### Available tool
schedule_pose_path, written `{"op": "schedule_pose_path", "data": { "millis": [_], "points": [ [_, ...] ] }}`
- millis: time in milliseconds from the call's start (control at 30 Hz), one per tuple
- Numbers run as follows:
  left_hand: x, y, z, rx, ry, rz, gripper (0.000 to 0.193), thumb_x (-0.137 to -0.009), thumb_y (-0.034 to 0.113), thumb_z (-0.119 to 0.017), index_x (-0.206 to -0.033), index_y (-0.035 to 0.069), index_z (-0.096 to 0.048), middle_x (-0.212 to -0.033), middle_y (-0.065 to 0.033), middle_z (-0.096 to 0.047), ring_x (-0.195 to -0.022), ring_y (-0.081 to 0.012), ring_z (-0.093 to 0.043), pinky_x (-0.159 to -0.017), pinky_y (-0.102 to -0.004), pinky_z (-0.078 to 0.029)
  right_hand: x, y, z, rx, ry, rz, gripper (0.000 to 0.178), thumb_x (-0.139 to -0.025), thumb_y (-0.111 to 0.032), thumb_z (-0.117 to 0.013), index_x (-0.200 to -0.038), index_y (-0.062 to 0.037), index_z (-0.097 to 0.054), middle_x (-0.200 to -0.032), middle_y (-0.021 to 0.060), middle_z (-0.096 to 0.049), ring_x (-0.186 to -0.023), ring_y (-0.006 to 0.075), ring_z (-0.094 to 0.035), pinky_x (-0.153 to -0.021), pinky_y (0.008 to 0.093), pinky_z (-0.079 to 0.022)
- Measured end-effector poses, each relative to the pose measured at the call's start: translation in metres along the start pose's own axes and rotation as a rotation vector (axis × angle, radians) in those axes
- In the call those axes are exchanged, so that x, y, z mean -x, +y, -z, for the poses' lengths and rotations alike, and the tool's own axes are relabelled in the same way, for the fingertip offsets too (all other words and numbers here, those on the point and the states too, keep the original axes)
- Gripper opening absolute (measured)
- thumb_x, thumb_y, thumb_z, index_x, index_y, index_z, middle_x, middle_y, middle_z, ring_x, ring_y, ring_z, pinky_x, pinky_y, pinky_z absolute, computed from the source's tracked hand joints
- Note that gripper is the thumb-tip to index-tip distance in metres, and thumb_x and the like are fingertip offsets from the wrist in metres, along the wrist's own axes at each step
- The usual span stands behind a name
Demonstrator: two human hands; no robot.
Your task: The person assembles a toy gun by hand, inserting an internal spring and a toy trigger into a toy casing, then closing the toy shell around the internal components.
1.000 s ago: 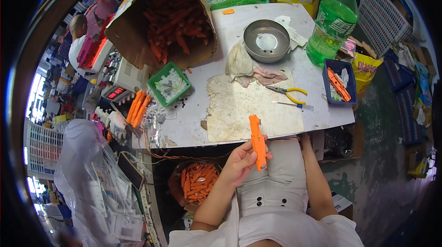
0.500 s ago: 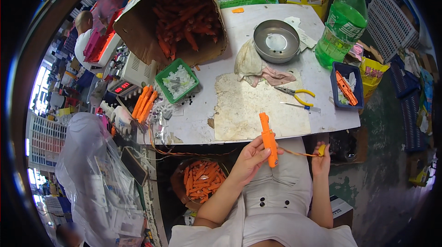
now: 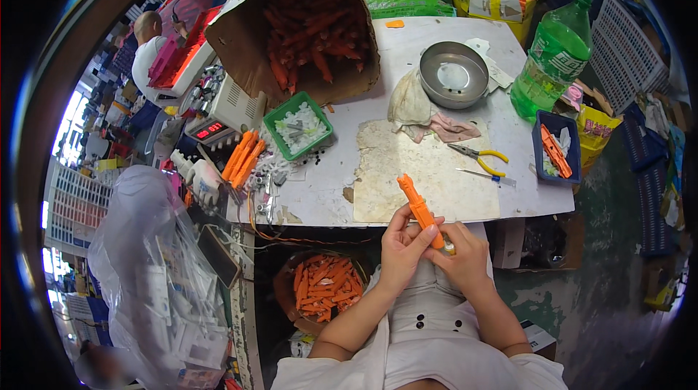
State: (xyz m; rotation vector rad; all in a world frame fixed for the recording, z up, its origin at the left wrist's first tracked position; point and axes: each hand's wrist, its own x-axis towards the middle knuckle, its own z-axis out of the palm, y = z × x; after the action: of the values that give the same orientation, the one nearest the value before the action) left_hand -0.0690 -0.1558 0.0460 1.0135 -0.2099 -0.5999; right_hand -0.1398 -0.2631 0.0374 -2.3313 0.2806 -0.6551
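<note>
My left hand (image 3: pixel 403 252) is closed round the lower half of a long, slim orange plastic part (image 3: pixel 417 204), holding it tilted over my lap just off the table's front edge. Its narrow end points up and away. My right hand (image 3: pixel 465 253) is closed at the part's lower end, thumb and fingers meeting there. A small yellow and whitish piece (image 3: pixel 449 247) peeks out between the right fingers, mostly hidden by them. No wire can be made out between the hands now.
On the table (image 3: pixel 320 197) lie a stained sheet (image 3: pixel 429 179), yellow-handled pliers (image 3: pixel 480 157), a thin tool, a rag and a metal bowl (image 3: pixel 454 74). A green basket (image 3: pixel 298 128), blue bin (image 3: pixel 556 146), green bottle (image 3: pixel 552 55) and carton of orange parts (image 3: pixel 313 26) stand around. Another person sits far left.
My right hand has come left and up from the side, bringing the yellow piece to the orange part's lower end. The part has tilted leftward. The twisted wire no longer shows.
</note>
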Motion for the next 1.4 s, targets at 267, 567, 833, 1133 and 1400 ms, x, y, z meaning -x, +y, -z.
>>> {"op": "schedule_pose_path", "data": {
  "millis": [267,567,833,1133,1400],
  "points": [
    [-0.006,-0.001,0.0,-0.004,0.03,-0.044,0.044,-0.09,0.003,-0.058,-0.128,-0.003,-0.037,-0.11,-0.0207,-0.062,-0.097,-0.017,-0.063,-0.083,-0.028,-0.052,-0.009,0.002,-0.007,0.098,0.017,0.046,0.026,-0.069,-0.027,-0.076,-0.079,-0.0097,-0.059,-0.07,0.0033,-0.058,-0.054,0.0212,-0.06,-0.048,0.0323,-0.045],
    [-0.019,-0.005,0.001,-0.031,0.032,-0.034,0.044,-0.09,0.002,-0.059,-0.128,-0.004,-0.037,-0.11,-0.0157,-0.06,-0.101,-0.0179,-0.061,-0.084,-0.028,-0.051,-0.014,0.01,-0.012,0.163,0.058,0.087,0.026,-0.069,-0.027,-0.075,-0.074,-0.0092,-0.057,-0.066,0.004,-0.057,-0.051,0.0218,-0.057,-0.047,0.0328,-0.043],
    [-0.023,-0.008,0.014,-0.031,0.035,0.012,0.049,-0.088,-0.001,-0.059,-0.131,-0.003,-0.036,-0.113,-0.0117,-0.058,-0.102,-0.0154,-0.06,-0.087,-0.0267,-0.049,-0.019,0.011,-0.016,0.123,0.03,0.124,0.026,-0.068,-0.026,-0.076,-0.074,-0.0084,-0.058,-0.067,0.0054,-0.059,-0.053,0.0238,-0.058,-0.049,0.034,-0.044],
    [-0.024,-0.018,0.009,-0.031,-0.029,0.002,0.053,-0.089,0.005,-0.061,-0.134,-0.005,-0.034,-0.107,-0.0079,-0.059,-0.097,-0.0086,-0.057,-0.084,-0.0218,-0.046,-0.016,0.014,-0.011,0.118,0.03,0.03,0.02,-0.071,-0.019,-0.072,-0.075,-0.0055,-0.057,-0.066,0.0092,-0.057,-0.054,0.0272,-0.058,-0.049,0.0364,-0.044],
    [-0.021,-0.015,0.012,-0.022,-0.003,-0.021,0.053,-0.09,0.007,-0.061,-0.133,-0.006,-0.034,-0.105,-0.0081,-0.059,-0.094,-0.0079,-0.057,-0.082,-0.0216,-0.047,-0.015,0.005,-0.014,0.121,0.018,0.062,0.022,-0.073,-0.016,-0.069,-0.072,-0.002,-0.053,-0.062,0.0123,-0.053,-0.053,0.0301,-0.054,-0.049,0.0374,-0.04]
  ]
}}
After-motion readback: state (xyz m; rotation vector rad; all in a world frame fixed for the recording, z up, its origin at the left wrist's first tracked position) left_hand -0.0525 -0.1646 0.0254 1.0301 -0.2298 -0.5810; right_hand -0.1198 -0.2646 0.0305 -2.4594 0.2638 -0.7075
